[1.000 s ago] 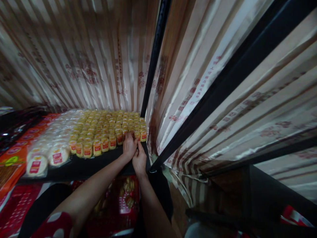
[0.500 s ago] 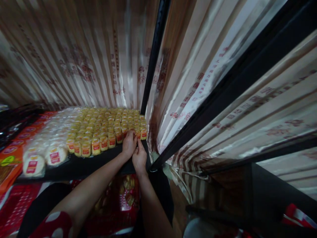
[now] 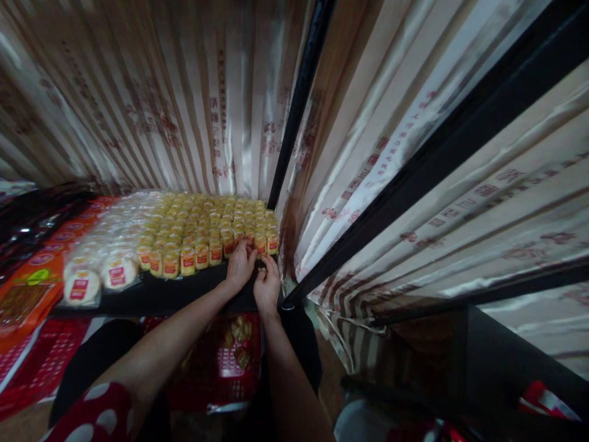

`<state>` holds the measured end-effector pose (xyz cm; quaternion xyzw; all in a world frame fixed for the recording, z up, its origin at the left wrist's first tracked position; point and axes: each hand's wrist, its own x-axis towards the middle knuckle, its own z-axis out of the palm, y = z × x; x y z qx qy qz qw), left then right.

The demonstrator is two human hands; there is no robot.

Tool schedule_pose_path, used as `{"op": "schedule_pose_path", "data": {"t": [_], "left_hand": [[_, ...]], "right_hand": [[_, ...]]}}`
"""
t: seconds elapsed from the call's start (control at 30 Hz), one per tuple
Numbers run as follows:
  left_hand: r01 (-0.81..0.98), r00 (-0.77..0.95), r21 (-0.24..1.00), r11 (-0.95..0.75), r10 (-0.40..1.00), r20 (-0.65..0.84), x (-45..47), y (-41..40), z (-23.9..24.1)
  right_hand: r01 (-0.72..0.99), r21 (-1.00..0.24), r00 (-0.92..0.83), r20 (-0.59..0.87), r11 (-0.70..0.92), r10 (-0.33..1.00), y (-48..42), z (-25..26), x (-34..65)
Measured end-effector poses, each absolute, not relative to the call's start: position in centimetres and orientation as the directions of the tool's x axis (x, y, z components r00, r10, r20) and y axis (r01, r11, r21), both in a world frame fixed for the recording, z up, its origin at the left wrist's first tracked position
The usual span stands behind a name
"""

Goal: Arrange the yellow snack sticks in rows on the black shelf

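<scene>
Rows of small yellow wrapped cakes (image 3: pixel 202 252) with red labels stand packed together on a black shelf (image 3: pixel 184 290). My left hand (image 3: pixel 241 267) is at the front row near the right end, its fingertips against or just before the cakes there. Its fingers are loosely bent and slightly apart, and nothing shows in them. Close beside it, my right hand (image 3: pixel 267 287) is turned partly palm inward, with fingers extended below the front of the last cakes and nothing visible in it. Whether the fingertips touch the cakes is hard to make out.
Round white wrapped cakes (image 3: pixel 120 272) lie left of the yellow ones, then orange snack packs (image 3: pixel 32 291). A red printed bag (image 3: pixel 216 380) sits below the shelf edge. Dark metal posts (image 3: pixel 301 107) and pleated curtains (image 3: pixel 184 92) border the back and right.
My hands have come apart slightly, the right dropping a little away from the left, with its fingers more open. The view has shifted, so the shelf sits farther right and higher.
</scene>
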<state>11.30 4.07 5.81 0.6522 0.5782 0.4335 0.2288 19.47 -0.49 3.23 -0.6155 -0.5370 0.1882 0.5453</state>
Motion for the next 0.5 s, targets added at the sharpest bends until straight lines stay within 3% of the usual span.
{"op": "schedule_pose_path", "data": {"t": [0.17,0.33,0.43,0.5], "left_hand": [[0.492,-0.05,0.837,-0.239,0.952,0.302,9.2,-0.9,6.1],[0.482,-0.017,0.853,-0.201,0.971,0.238,5.7,-9.0,4.0],[0.502,0.041,0.858,-0.11,0.994,0.104,3.2,-12.7,1.2],[0.503,0.013,0.863,0.051,0.998,-0.067,1.8,-13.8,-0.8]], "right_hand": [[0.442,-0.862,0.261,0.389,0.249,0.883,-2.6,3.7,18.5],[0.537,-0.789,0.011,0.36,0.298,0.933,-5.9,4.1,16.9],[0.59,-0.703,-0.219,0.334,0.397,0.917,-7.7,4.2,15.6],[0.623,-0.637,-0.36,0.282,0.454,0.889,-8.6,3.8,14.3]]}}
